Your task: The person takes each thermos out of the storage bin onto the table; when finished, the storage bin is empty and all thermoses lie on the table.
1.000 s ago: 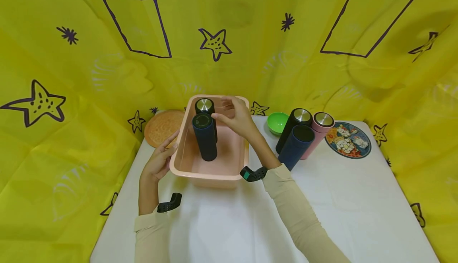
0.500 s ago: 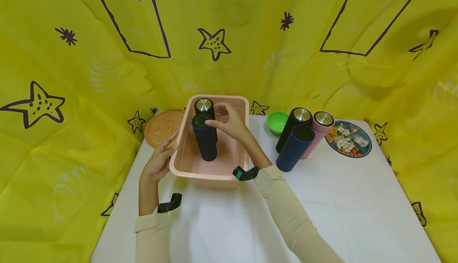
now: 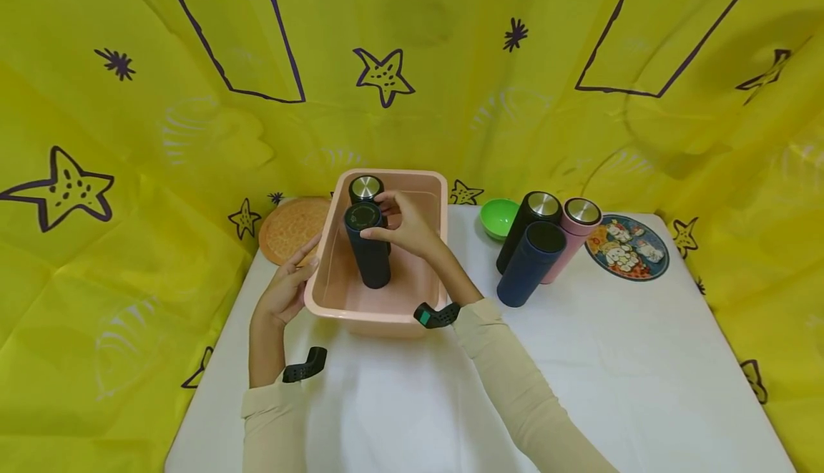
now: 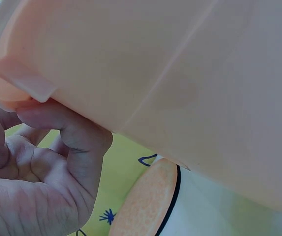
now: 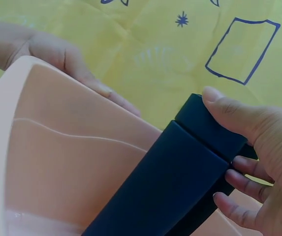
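Note:
Two thermos flasks stand in the peach plastic tub (image 3: 412, 320): a dark navy flask (image 3: 372, 258) in front and a black flask with a silver-topped lid (image 3: 365, 187) behind. My right hand (image 3: 412, 228) holds the navy flask near its lid, thumb on the near side and fingers at its right side. In the right wrist view the thumb (image 5: 229, 112) lies against the lid, fingertips beside the seam below. My left hand (image 3: 283, 293) grips the tub's left side, and in the left wrist view a bent finger (image 4: 57, 117) touches under the rim.
Right of the tub stand a black flask (image 3: 528, 233), a blue flask (image 3: 524, 272) and a pink flask (image 3: 573, 237). A green bowl (image 3: 498, 218) and a patterned round plate (image 3: 627, 247) are nearby. An orange-brown round mat (image 3: 292, 226) lies behind my left hand.
My right hand has moved left and slightly down from above the tub onto the navy flask's upper part. The left hand has stayed at the tub's side.

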`<state>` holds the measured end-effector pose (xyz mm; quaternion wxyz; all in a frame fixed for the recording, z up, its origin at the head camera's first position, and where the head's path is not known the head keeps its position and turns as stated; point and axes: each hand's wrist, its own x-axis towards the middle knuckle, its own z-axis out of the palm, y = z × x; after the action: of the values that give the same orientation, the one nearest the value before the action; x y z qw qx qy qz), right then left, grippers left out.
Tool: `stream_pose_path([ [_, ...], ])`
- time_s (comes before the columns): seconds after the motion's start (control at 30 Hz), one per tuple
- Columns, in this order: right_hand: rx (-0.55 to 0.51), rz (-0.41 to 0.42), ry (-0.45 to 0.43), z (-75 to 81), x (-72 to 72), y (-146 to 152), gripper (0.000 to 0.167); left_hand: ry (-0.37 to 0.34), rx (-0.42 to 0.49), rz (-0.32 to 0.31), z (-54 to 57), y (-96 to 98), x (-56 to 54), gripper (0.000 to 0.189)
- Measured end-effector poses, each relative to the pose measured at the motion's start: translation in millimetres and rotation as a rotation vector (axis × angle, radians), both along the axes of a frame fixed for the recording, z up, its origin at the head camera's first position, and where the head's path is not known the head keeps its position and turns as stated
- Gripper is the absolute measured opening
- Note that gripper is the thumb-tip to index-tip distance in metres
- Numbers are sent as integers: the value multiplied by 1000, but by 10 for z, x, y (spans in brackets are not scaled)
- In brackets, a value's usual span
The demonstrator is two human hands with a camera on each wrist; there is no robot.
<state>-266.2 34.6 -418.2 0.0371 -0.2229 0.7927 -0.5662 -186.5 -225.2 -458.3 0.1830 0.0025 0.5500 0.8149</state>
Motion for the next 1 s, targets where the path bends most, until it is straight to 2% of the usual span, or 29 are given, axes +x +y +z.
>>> stream_pose_path([
  [0.17, -16, 7, -34, -34, 21, -43, 69, -3, -4, 0, 14, -4, -6, 57],
  [0.5, 44, -24, 10, -91, 29, -111, 73, -7, 6, 5, 9, 7, -4, 56],
  [0.73, 34, -33, 16, -106, 49, -118, 70, -2, -1, 8, 21, -4, 2, 56],
  [1.0, 63, -39, 38, -99, 83, -107, 69, 23, 31, -10, 1, -7, 4, 57],
])
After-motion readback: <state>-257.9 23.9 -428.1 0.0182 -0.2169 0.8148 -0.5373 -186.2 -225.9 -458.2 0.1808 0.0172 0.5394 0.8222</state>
